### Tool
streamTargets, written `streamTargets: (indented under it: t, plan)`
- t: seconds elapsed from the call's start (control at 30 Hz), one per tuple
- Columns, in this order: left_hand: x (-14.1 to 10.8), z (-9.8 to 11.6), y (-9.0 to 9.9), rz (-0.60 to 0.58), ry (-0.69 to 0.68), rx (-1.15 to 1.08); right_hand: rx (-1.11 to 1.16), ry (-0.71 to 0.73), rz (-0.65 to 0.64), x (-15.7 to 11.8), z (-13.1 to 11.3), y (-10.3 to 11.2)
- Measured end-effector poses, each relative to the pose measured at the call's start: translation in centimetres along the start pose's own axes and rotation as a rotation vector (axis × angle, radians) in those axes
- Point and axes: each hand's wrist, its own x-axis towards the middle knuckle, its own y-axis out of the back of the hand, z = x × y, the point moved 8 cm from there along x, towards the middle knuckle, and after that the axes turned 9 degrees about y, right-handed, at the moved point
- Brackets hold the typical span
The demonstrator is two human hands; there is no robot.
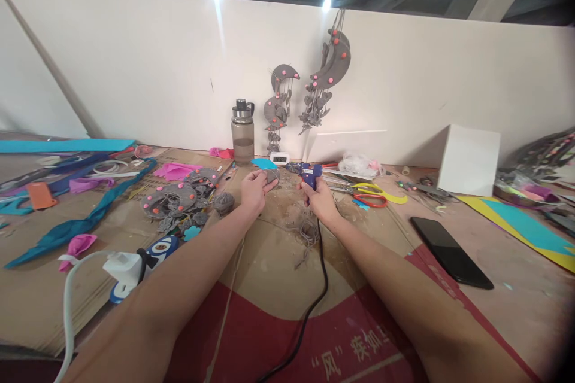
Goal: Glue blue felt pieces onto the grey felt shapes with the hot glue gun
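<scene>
My left hand [254,191] pinches a small blue piece [263,163] whose lower part is wrapped in grey yarn [272,175]. My right hand [322,200] is closed round a blue hot glue gun [309,173], its nozzle pointing left at the wrapped piece. Whether the nozzle touches it I cannot tell. From the gun a black cord [324,275] runs down toward me. Loose grey yarn [308,233] lies on the cardboard below my hands, and a ball of grey yarn [223,203] sits left of my left wrist.
Grey crescents with pink dots [171,200] lie at left; similar hangings [335,60] are on the wall. A bottle [242,134] and small digital clock [279,158] stand behind. Scissors [371,196] and a phone [450,251] lie right. A power strip [164,249] is near my left forearm.
</scene>
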Motion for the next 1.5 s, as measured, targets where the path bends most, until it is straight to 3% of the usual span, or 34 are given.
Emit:
streamTargets:
  t: [0.1,0.27,0.43,0.53,0.6,0.7,0.83,0.93,1.07,1.5]
  plan:
    - [-0.2,0.0,-0.4,-0.021,0.003,0.006,0.006,-0.109,-0.005,0.5,1.0,0.7]
    - [-1.3,0.3,-1.6,-0.061,-0.013,0.051,-0.585,-0.242,-0.102,1.0,2.1,2.9]
    - [-2.4,0.1,-2.9,-0.098,-0.028,0.102,-0.939,-0.168,-0.19,0.6,1.1,3.5]
    - [-2.6,0.1,-3.1,-0.096,-0.067,0.142,-1.068,-0.008,-0.036,0.5,-1.1,4.2]
    - [-2.5,0.2,-3.1,-0.085,-0.101,0.188,-0.984,0.143,0.069,0.5,-2.7,4.0]
    - [-2.6,0.2,-3.2,-0.087,-0.151,0.272,-0.584,0.288,0.085,0.7,-3.5,2.3]
    - [-3.3,0.3,-4.0,-0.174,-0.24,0.375,0.07,0.165,-0.015,0.5,-2.0,-1.1]
    - [-3.8,0.6,-4.4,-0.2,-0.317,0.471,0.359,0.003,-0.12,-0.1,-1.2,-3.2]
    - [-3.8,0.7,-4.6,-0.208,-0.281,0.42,0.347,-0.075,-0.079,-0.3,-1.0,-2.6]
    - [-3.9,-0.6,-4.4,-0.169,0.047,0.178,0.002,0.134,0.103,0.8,-2.9,1.2]
